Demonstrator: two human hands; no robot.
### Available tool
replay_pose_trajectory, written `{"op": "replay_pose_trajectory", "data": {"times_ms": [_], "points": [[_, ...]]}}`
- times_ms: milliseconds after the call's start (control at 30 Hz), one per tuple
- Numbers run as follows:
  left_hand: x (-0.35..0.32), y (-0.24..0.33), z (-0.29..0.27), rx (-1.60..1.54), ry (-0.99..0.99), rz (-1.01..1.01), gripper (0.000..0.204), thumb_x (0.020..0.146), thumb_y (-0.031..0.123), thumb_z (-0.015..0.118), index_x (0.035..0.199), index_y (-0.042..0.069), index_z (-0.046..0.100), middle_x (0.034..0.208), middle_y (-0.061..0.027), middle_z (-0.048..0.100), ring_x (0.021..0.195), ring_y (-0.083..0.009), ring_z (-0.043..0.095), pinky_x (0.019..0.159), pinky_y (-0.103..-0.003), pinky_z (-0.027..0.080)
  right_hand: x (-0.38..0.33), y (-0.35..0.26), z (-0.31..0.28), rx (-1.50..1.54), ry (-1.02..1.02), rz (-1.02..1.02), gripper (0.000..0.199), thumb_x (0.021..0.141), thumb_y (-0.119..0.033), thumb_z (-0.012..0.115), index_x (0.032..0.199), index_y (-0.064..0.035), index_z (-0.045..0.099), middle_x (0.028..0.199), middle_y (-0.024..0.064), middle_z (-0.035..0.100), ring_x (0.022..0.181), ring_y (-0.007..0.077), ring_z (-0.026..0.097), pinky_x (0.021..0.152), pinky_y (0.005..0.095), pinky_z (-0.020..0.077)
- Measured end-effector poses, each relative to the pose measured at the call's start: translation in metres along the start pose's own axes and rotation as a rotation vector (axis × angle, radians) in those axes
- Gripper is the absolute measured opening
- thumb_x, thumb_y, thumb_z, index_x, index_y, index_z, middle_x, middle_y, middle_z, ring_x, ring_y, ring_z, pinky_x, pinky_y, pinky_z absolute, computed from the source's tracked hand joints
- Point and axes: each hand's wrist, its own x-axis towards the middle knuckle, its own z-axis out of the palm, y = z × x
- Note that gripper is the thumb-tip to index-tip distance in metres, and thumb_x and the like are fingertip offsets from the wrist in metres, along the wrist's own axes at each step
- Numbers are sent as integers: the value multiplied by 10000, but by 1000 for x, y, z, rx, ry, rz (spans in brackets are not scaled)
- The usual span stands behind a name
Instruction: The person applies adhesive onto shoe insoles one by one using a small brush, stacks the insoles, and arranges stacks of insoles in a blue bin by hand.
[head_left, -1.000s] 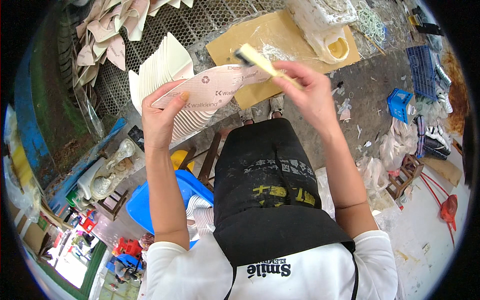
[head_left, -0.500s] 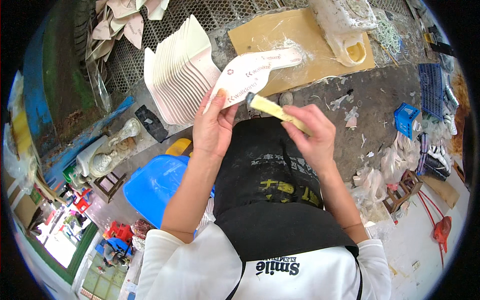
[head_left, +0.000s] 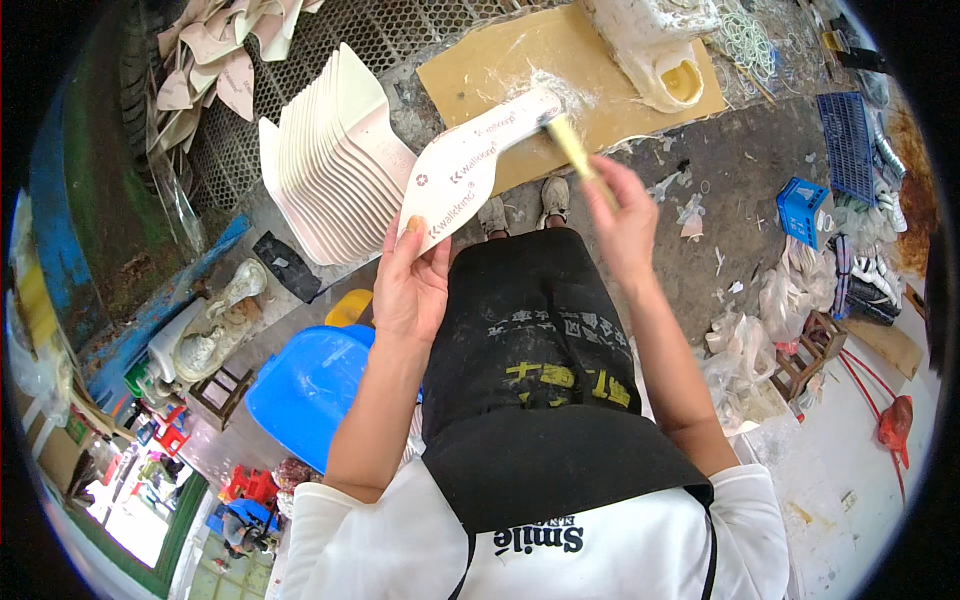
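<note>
**Brushing glue onto a white insole**

Gripping a white insole (head_left: 470,172) at its heel end with the left hand (head_left: 410,285), fingers closed around the edge, thumb lying on the printed face. Holding the toe end out over the near edge of the brown board (head_left: 520,60), above a smear of white paste. Pinching a pale-handled brush (head_left: 572,148) in the right hand (head_left: 625,215), fingers curled tight, bristles touching the insole's toe. Judging by this: coating step in hand, with only the tip being covered. Next move likely calling for steady strokes back toward the heel, keeping the insole level. Standing just beside, along the board's left edge: a fanned stack of insoles (head_left: 325,165).
</note>
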Motion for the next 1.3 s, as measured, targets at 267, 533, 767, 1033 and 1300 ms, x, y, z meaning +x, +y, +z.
{"op": "replay_pose_trajectory", "data": {"times_ms": [267,533,767,1033,1300], "points": [[10,5,-21,-75,19,-55,291,978,71,592,1266,30,581,1240,-96,654,1092,-182,667,902,-276,604,11,-18,-3,-42,-64,11,279,869,-110,708,1147,-90,694,985,139,684,891,332,677,787,379,528],[37,47,-33,517,-256,203,377,954,51,639,1319,-14,573,1194,-106,679,1046,-193,678,880,-338,589,70,-74,-12,-326,-284,-141,276,863,-209,684,1122,-118,717,960,160,708,875,340,684,797,428,532],[25,68,-8,1005,-400,359,255,916,76,703,1161,4,703,1060,-17,692,983,-109,632,893,-256,489,90,-57,-37,-508,-328,91,300,864,-179,695,1148,-88,721,946,147,740,874,279,714,792,365,545],[10,14,-2,143,-24,3,379,963,96,630,1334,79,552,1210,-55,665,1041,-153,671,871,-304,581,31,-12,-12,22,-102,161,292,887,-111,692,1170,-43,687,1064,160,709,972,273,698,867,351,532],[15,4,-1,-77,-19,-115,253,965,116,635,1213,68,620,1177,-55,687,1042,-155,680,865,-293,613,35,15,-4,33,26,120,274,882,-77,699,1151,-28,683,1027,143,700,922,270,690,826,363,532]]}}
